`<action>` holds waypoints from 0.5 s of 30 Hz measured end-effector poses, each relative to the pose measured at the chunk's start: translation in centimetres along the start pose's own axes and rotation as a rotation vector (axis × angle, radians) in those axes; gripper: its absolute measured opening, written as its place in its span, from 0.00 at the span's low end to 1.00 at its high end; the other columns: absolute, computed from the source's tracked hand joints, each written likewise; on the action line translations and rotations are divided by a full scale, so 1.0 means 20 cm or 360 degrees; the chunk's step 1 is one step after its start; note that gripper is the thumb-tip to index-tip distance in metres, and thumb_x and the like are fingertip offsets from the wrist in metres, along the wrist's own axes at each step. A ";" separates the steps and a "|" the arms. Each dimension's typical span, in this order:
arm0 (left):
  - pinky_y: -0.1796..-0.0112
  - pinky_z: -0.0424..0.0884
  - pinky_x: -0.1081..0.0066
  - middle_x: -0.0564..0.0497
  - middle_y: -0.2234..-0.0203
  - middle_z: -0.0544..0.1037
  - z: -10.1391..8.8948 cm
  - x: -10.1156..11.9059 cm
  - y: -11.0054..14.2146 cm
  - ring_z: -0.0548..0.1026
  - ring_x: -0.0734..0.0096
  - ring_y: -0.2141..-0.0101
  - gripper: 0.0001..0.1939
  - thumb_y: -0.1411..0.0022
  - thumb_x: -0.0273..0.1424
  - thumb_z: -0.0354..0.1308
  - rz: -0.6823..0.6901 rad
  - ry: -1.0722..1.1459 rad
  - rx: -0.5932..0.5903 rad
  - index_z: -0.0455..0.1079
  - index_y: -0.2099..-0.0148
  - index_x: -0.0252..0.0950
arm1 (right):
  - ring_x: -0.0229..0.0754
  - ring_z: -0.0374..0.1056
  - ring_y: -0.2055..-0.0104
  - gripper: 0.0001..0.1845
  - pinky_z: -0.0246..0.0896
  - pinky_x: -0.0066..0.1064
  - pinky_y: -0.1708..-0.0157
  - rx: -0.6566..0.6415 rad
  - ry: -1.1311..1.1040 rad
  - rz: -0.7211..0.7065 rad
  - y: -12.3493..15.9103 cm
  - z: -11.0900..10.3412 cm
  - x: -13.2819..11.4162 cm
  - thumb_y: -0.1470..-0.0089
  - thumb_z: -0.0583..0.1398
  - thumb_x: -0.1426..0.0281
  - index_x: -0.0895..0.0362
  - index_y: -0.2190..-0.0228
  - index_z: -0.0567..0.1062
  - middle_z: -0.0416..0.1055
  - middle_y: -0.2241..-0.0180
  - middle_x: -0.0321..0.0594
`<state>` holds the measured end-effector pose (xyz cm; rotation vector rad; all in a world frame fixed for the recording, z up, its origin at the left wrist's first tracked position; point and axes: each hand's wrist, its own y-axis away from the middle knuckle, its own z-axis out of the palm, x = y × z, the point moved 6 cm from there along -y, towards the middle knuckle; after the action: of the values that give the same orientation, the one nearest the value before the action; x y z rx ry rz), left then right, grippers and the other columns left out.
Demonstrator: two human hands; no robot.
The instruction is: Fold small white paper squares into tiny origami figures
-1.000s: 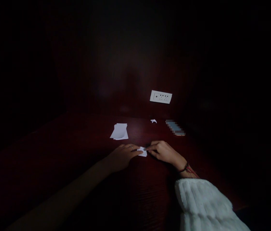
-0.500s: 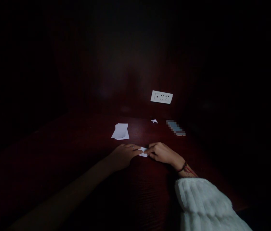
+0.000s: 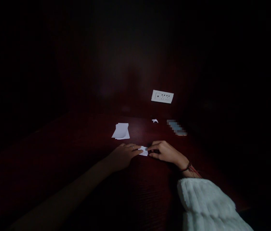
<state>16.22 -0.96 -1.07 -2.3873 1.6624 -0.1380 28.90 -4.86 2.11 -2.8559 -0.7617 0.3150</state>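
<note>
A small piece of folded white paper [image 3: 144, 151] lies on the dark red table between my hands. My left hand [image 3: 123, 155], with a ring on one finger, holds the paper's left side down with fingertips and thumb. At its right edge is my right hand [image 3: 163, 150], its index finger and thumb spread apart. The index fingertip is at the paper's edge; whether it touches cannot be made out. A bracelet and a thick white sleeve [image 3: 206, 199] cover my right wrist and forearm.
Several white paper sheets [image 3: 121, 131] lie loosely stacked beyond my left hand. A small folded paper piece [image 3: 155, 121] sits near the wall, beside a blurred phone [image 3: 176, 127]. A white socket panel [image 3: 162, 96] is on the dark wall. The surroundings are very dark.
My right hand has drawn slightly right, its fingers coming off the top of the folded paper and spreading apart. My left hand stays in place on the paper.
</note>
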 end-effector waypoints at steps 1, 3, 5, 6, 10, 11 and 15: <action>0.58 0.54 0.65 0.56 0.49 0.56 0.00 0.00 0.00 0.55 0.66 0.51 0.26 0.48 0.19 0.42 0.0009 0.0002 -0.0001 0.51 0.47 0.46 | 0.34 0.62 0.69 0.14 0.53 0.23 0.68 -0.0006 -0.0013 -0.0007 0.00 0.01 0.00 0.53 0.55 0.69 0.55 0.61 0.70 0.65 0.69 0.38; 0.58 0.54 0.66 0.55 0.49 0.56 0.00 0.00 0.00 0.54 0.66 0.51 0.26 0.47 0.19 0.42 0.0026 0.0000 -0.0009 0.51 0.47 0.45 | 0.34 0.62 0.68 0.14 0.53 0.23 0.67 -0.0012 -0.0040 -0.0031 -0.01 0.02 0.00 0.53 0.55 0.68 0.55 0.62 0.70 0.65 0.69 0.39; 0.57 0.54 0.66 0.54 0.49 0.56 -0.01 0.01 0.00 0.54 0.66 0.51 0.24 0.46 0.20 0.42 0.0033 -0.0004 -0.0018 0.51 0.48 0.45 | 0.34 0.62 0.68 0.12 0.53 0.23 0.67 -0.0002 -0.0066 -0.0059 -0.02 0.03 0.00 0.52 0.54 0.68 0.55 0.63 0.71 0.66 0.69 0.39; 0.57 0.54 0.66 0.54 0.49 0.56 -0.01 0.01 0.00 0.55 0.66 0.51 0.24 0.46 0.20 0.41 0.0036 -0.0003 -0.0021 0.52 0.48 0.45 | 0.34 0.62 0.68 0.12 0.53 0.23 0.66 0.0008 -0.0077 -0.0070 -0.02 0.04 0.00 0.52 0.53 0.68 0.55 0.64 0.71 0.66 0.69 0.39; 0.57 0.54 0.65 0.53 0.49 0.57 -0.02 0.02 0.00 0.54 0.66 0.51 0.22 0.44 0.21 0.41 0.0044 0.0016 0.0012 0.53 0.48 0.44 | 0.34 0.62 0.68 0.11 0.54 0.23 0.66 0.0040 -0.0115 -0.0086 -0.03 0.05 0.01 0.50 0.51 0.70 0.56 0.66 0.72 0.66 0.70 0.39; 0.57 0.54 0.64 0.53 0.49 0.56 -0.03 0.02 0.00 0.53 0.65 0.50 0.22 0.45 0.21 0.41 0.0049 0.0017 0.0027 0.53 0.49 0.44 | 0.34 0.62 0.68 0.11 0.54 0.23 0.66 0.0049 -0.0126 -0.0084 -0.03 0.05 0.01 0.50 0.51 0.70 0.57 0.67 0.72 0.66 0.70 0.39; 0.56 0.52 0.62 0.54 0.47 0.53 -0.04 0.03 0.01 0.47 0.63 0.47 0.22 0.45 0.20 0.42 0.0127 0.0040 0.0049 0.53 0.49 0.43 | 0.33 0.62 0.69 0.11 0.54 0.23 0.66 0.0078 -0.0183 -0.0063 -0.02 0.04 0.00 0.50 0.51 0.71 0.58 0.69 0.72 0.67 0.71 0.38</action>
<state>16.15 -1.74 -0.32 -2.3025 1.7506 -0.1788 28.46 -4.39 1.52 -2.7928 -0.8183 0.4891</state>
